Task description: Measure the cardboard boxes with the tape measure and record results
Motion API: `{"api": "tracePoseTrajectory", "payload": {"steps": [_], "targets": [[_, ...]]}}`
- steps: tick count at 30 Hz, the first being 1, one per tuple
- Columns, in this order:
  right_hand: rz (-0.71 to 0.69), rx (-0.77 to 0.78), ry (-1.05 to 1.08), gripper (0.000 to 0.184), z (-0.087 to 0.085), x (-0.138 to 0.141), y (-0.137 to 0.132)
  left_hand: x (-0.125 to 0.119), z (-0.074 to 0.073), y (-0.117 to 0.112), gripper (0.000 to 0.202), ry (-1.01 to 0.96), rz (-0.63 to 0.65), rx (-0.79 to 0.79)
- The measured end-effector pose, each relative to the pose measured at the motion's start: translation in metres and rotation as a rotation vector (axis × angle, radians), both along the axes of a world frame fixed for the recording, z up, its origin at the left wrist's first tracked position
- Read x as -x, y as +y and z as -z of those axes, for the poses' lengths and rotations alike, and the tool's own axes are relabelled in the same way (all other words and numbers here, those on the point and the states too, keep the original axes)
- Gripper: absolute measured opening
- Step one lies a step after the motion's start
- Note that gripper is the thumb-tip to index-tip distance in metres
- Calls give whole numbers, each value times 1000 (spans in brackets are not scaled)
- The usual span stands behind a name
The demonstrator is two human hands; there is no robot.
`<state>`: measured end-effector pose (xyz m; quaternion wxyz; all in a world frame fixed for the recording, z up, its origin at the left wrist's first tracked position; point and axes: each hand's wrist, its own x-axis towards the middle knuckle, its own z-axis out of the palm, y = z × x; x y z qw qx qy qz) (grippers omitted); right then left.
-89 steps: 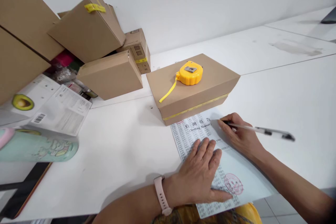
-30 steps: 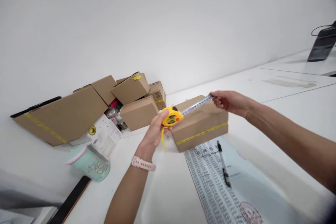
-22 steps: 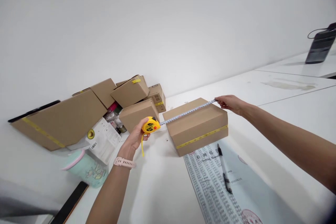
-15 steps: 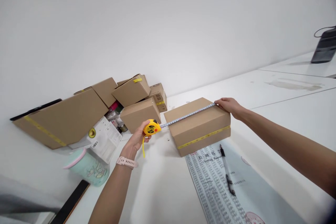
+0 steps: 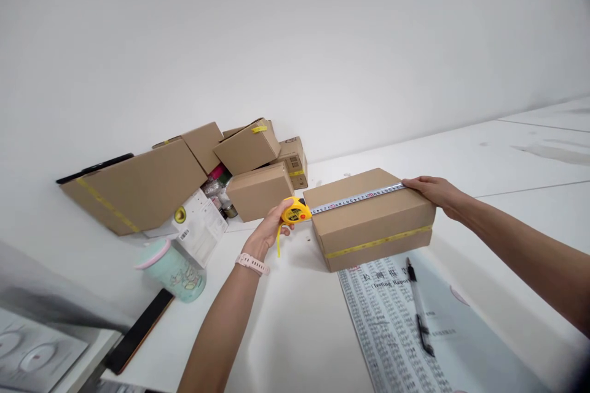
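Observation:
A closed cardboard box (image 5: 375, 226) with a yellow tape band sits on the white table (image 5: 299, 331). My left hand (image 5: 270, 230), with a pink watch on its wrist, grips a yellow tape measure case (image 5: 295, 212) at the box's left end. The white tape blade (image 5: 357, 198) runs across the box top to the right end. There my right hand (image 5: 436, 191) pinches the blade's tip against the box edge.
A printed paper sheet (image 5: 396, 325) with a pen (image 5: 419, 313) on it lies in front of the box. Several cardboard boxes (image 5: 193, 166) are piled at the back left against the wall. A green tumbler (image 5: 173, 270) lies on its side, with a dark phone (image 5: 138, 339) near the table's edge.
I put the pen down on the sheet, took the tape measure off the box and pulled the blade out across the box top. The blade now lies lower, along the top.

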<state>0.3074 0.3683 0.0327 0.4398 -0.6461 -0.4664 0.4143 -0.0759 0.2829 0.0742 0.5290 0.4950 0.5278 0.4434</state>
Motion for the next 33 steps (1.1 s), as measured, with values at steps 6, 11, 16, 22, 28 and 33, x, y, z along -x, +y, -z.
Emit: {"api": "tracePoseTrajectory", "payload": {"steps": [6, 11, 16, 22, 28, 33], "targets": [[13, 32, -7, 26, 1, 0, 3, 4, 3, 0, 51, 1, 14, -12], [21, 16, -15, 26, -1, 2, 1, 4, 6, 1, 54, 0, 23, -22], [50, -45, -56, 24, -3, 2, 1, -2, -8, -9, 49, -3, 35, -64], [-117, -234, -70, 24, -39, -8, -2, -31, -18, -93, 64, -26, 304, 25], [-654, -224, -93, 43, -78, 24, -20, -100, 44, -172, 68, -578, 450, 369], [-396, -293, -373, 49, -54, 51, -6, -140, 48, -166, 58, -698, 283, 163]]}}
